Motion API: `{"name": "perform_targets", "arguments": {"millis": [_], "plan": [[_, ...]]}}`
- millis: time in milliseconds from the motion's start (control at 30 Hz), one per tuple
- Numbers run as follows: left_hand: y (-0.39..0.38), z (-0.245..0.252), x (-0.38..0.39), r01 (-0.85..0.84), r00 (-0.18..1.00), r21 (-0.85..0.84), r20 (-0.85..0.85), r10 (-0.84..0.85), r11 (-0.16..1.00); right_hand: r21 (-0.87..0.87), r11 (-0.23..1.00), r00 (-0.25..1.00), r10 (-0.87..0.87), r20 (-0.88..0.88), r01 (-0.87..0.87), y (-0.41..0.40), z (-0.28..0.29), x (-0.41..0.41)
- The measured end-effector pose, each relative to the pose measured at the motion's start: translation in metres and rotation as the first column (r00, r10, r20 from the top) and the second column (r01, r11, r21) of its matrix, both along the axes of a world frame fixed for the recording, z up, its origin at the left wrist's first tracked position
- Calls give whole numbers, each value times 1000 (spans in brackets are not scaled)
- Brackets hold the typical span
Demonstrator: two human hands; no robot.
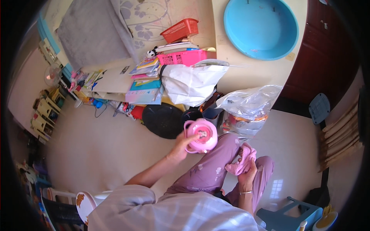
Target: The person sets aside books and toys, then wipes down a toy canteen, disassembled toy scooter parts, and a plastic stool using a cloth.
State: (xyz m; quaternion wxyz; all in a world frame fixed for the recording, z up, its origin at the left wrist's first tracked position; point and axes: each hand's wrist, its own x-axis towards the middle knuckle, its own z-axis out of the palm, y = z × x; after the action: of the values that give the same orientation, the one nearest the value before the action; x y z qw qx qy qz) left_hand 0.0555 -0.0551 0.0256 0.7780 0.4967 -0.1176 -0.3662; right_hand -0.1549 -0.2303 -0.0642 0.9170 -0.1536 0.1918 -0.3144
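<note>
My left hand (178, 149) grips a shiny pink handled container (212, 135), held over the floor beside my left knee. Its round end faces up towards me and shows a darker pink disc with a pale mark, and my thumb lies across that disc. A loop-shaped handle stands out on its left side. In my right hand (248, 175) is a crumpled pink cloth (242, 165), bunched above my right knee. The cloth and the container are apart. My right fingers are partly hidden by the cloth.
A white bag (190, 82) and stacked books (146, 86) crowd the shelf ahead. Below are a round black lid-like object (162, 119) and a clear plastic bag (248, 112) of papers. A blue basin (263, 29) leans behind. At lower right stands a blue-grey stool (292, 212).
</note>
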Motion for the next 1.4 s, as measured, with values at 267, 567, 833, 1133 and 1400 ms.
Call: {"name": "perform_targets", "arguments": {"millis": [267,567,833,1133,1400], "plan": [[-78,160,141,-236,261,45,965,19,971,4,998,997,-65,-31,65,-3,0,-2],[-215,190,265,-826,-416,-42,719,-557,563,-5,992,991,-125,-49,125,-13,13,-6],[-266,192,341,-746,157,469,814,-559,473,24,986,982,-160,-104,164,-20,13,-2],[-284,181,405,-759,212,496,801,-560,423,23,986,976,-159,-148,165,-22,20,5],[-288,164,414,-847,125,413,767,-630,334,15,982,969,-181,-171,186,-22,20,10]]}}
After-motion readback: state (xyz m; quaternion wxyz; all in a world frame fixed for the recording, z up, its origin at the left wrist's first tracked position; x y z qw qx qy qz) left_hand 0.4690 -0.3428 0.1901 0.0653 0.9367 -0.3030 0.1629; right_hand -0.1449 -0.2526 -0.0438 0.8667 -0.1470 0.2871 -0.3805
